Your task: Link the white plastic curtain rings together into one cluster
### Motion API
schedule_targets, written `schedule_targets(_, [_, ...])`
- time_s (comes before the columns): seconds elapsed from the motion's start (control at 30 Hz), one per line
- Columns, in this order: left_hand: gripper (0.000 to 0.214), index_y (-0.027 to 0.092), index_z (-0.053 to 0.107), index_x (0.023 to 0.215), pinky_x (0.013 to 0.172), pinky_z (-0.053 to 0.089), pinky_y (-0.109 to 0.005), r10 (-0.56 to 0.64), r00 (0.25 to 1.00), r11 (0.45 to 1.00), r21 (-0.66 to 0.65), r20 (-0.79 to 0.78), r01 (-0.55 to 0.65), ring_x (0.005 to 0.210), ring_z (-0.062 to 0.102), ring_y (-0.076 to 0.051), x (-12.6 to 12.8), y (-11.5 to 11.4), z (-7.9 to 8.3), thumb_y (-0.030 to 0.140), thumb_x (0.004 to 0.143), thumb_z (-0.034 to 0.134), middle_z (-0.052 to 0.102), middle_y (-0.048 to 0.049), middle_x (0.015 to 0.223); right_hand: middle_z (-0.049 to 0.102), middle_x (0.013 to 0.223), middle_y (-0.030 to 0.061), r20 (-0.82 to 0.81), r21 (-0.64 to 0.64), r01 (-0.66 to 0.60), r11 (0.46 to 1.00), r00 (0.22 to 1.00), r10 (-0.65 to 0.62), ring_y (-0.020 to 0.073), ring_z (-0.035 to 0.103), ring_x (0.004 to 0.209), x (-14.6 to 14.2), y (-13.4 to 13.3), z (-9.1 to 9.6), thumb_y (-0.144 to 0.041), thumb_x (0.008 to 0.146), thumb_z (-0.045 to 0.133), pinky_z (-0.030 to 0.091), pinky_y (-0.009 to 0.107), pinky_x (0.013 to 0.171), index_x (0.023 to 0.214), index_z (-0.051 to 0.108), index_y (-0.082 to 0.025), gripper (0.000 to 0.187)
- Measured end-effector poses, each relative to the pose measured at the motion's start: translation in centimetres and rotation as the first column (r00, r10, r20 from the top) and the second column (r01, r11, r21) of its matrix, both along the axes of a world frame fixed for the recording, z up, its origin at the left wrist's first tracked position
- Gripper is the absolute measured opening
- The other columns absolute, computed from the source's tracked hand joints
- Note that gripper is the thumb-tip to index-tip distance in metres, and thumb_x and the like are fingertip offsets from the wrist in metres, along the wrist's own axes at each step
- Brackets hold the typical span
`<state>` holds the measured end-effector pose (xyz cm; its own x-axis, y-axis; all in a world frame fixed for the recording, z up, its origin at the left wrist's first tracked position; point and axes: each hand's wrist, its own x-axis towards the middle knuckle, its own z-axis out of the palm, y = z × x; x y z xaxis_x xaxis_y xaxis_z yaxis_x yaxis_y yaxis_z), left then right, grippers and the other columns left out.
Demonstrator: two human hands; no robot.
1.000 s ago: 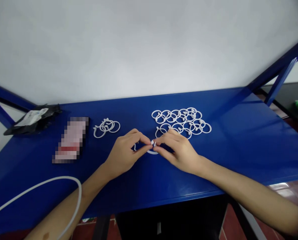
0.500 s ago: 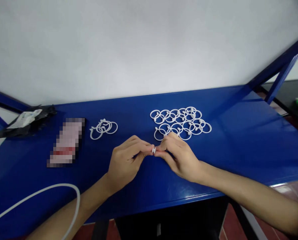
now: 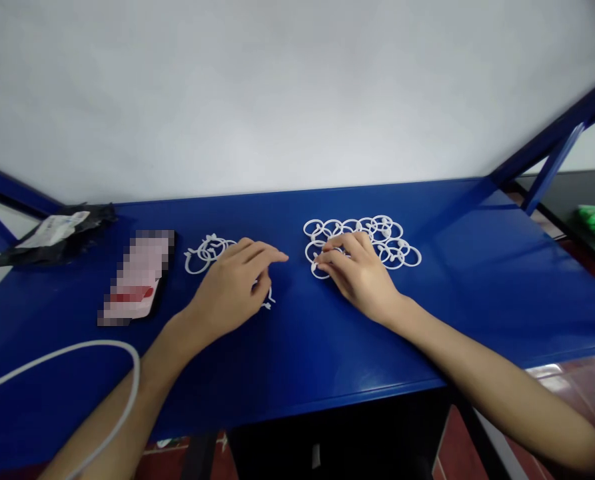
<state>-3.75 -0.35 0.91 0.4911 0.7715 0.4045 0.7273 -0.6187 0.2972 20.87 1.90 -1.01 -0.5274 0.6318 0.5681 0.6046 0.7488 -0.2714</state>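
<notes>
My left hand (image 3: 232, 287) hovers low over the blue table (image 3: 477, 280), fingers loosely curled, with a white plastic ring (image 3: 268, 299) partly showing beneath it. It is close to a small cluster of joined white rings (image 3: 210, 252) at its upper left. My right hand (image 3: 357, 273) rests on the near left part of a spread of several loose white rings (image 3: 382, 240). Its fingers are stretched out and the fingertips touch a ring at the spread's edge (image 3: 318, 271).
A blurred pink and red packet (image 3: 136, 277) lies left of the small cluster. A black bag with a white label (image 3: 57, 233) sits at the far left corner. A white tube (image 3: 102, 350) curves over my left forearm. Blue frame bars (image 3: 552, 160) rise at right.
My hands were pinched together on one ring at the table's middle. They have parted: the left hand moved left and back with the ring, the right hand moved back onto the loose rings.
</notes>
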Motion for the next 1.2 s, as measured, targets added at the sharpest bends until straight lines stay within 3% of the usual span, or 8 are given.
schedule_targets(0.13, [0.035,0.023,0.066,0.110,0.099,0.048,-0.045,-0.053,0.984,0.967,-0.254,-0.172,0.008,0.108,0.059,-0.023,-1.9,0.3,0.5,0.008,0.085,0.046,0.066,-0.0037,0.117,0.064,0.113,0.0120,0.101,0.008,0.040,0.999,0.994,-0.040,0.0252,0.048,0.101,-0.2,0.7,-0.7,-0.021,0.099,0.055,0.047,0.039,0.087,0.097,0.072,-0.018,0.017])
schedule_targets(0.37, [0.024,0.024,0.068,0.102,0.097,0.045,-0.044,-0.137,0.964,0.916,-0.398,-0.227,0.037,0.101,0.059,-0.022,-1.6,0.2,0.4,0.015,0.091,0.048,0.064,-0.0038,0.115,0.062,0.114,0.0121,0.143,-0.021,0.005,1.000,0.990,-0.002,0.0264,0.049,0.104,-0.2,0.5,-0.8,-0.024,0.098,0.057,0.048,0.041,0.091,0.097,0.073,-0.019,0.017])
schedule_targets(0.53, [0.012,0.023,0.067,0.089,0.088,0.046,-0.039,-0.120,0.971,0.911,-0.412,-0.205,0.026,0.090,0.060,-0.020,-1.4,0.7,0.1,0.024,0.094,0.056,0.067,-0.0011,0.097,0.062,0.115,0.0133,0.106,-0.025,-0.006,1.000,0.994,0.008,0.0274,0.049,0.106,0.2,0.1,-0.4,-0.025,0.097,0.058,0.048,0.045,0.092,0.104,0.071,-0.017,0.017])
schedule_targets(0.67, [0.008,0.023,0.064,0.084,0.073,0.047,-0.030,-0.020,0.999,0.921,-0.388,-0.035,0.004,0.077,0.061,-0.016,-0.7,0.3,0.3,0.022,0.091,0.060,0.067,0.0027,0.083,0.065,0.110,0.0123,0.006,-0.051,-0.029,0.998,1.000,0.029,0.0259,0.052,0.103,0.3,-0.9,0.2,-0.026,0.098,0.059,0.049,0.044,0.090,0.106,0.070,-0.017,0.016])
schedule_targets(0.8, [0.006,0.021,0.062,0.084,0.064,0.047,-0.025,0.121,0.966,0.980,-0.184,0.231,-0.078,0.067,0.061,-0.012,1.2,-0.7,-0.2,0.022,0.090,0.062,0.067,0.0038,0.077,0.069,0.105,0.0087,-0.139,-0.190,-0.163,0.968,0.981,0.138,0.0220,0.059,0.096,-0.1,-2.2,0.6,-0.033,0.097,0.062,0.050,0.040,0.086,0.111,0.065,-0.018,0.021])
schedule_targets(0.9, [0.006,0.020,0.060,0.084,0.068,0.050,-0.026,0.085,0.947,0.996,-0.010,0.310,-0.086,0.072,0.063,-0.013,2.6,-1.5,-1.1,0.019,0.089,0.062,0.068,0.0019,0.078,0.070,0.094,0.0043,-0.276,-0.287,-0.228,0.930,0.950,0.148,0.0172,0.062,0.087,-0.3,-2.7,0.5,-0.029,0.098,0.060,0.051,0.034,0.080,0.105,0.063,-0.019,0.012])
schedule_targets(0.97, [0.007,0.020,0.059,0.083,0.071,0.051,-0.027,0.049,0.946,0.997,0.033,0.321,-0.063,0.075,0.064,-0.013,3.1,-1.8,-1.4,0.017,0.089,0.062,0.068,0.0013,0.080,0.070,0.089,0.0026,-0.328,-0.333,-0.229,0.915,0.937,0.115,0.0149,0.063,0.082,-0.4,-2.8,0.3,-0.026,0.099,0.059,0.051,0.030,0.076,0.099,0.063,-0.019,0.008])
schedule_targets(1.2, [0.003,0.022,0.068,0.092,0.070,0.053,-0.022,0.093,0.911,0.979,-0.202,0.402,-0.011,0.074,0.067,-0.010,3.3,-2.2,-1.1,0.025,0.091,0.068,0.071,0.0035,0.083,0.071,0.088,0.0024,-0.350,-0.315,-0.239,0.919,0.929,0.122,0.0143,0.064,0.080,-0.2,-2.6,0.2,-0.023,0.099,0.059,0.052,0.030,0.075,0.099,0.065,-0.019,0.007])
